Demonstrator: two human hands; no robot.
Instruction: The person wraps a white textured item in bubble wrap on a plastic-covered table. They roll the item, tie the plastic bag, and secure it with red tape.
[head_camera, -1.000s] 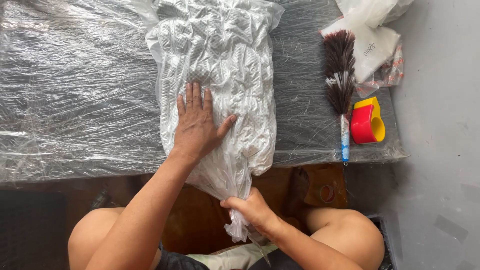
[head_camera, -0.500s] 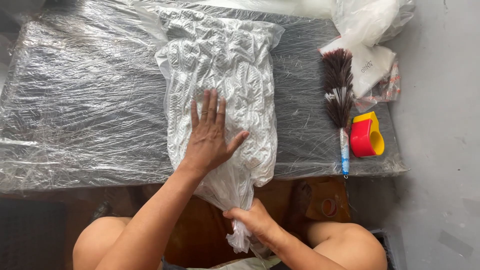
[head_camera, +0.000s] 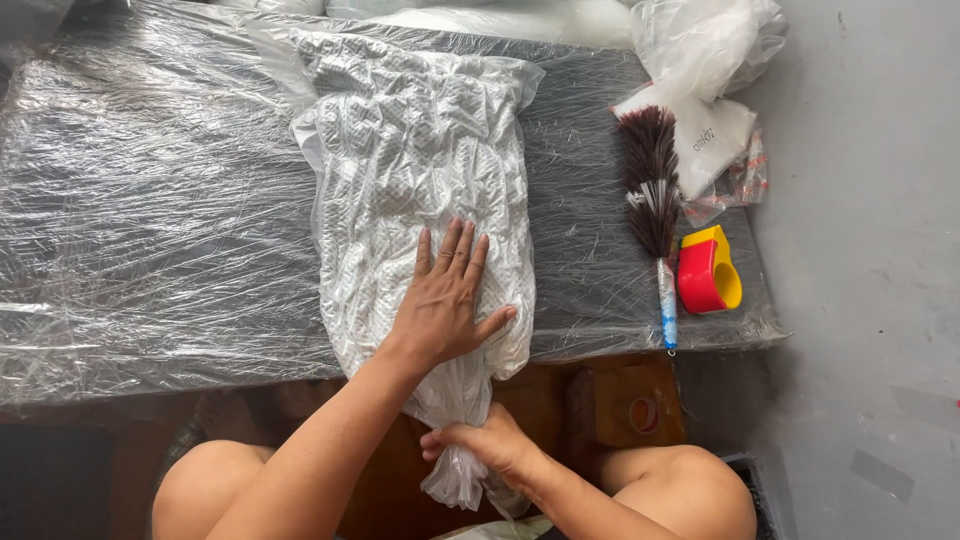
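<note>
The left hand (head_camera: 443, 305) is pressing flat, fingers spread, on the bagged white cloth (head_camera: 420, 190) lying on the counter (head_camera: 150, 230), while the right hand (head_camera: 492, 443) is keeping its grip closed around the bag's neck (head_camera: 455, 400).

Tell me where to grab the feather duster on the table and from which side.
Grip the feather duster by its thin blue-and-white handle, probably from the near table edge: the handle end points there and lies bare, while the feathers are soft. Come in slightly from the left, since the red and yellow tape dispenser sits close on the right.
</note>
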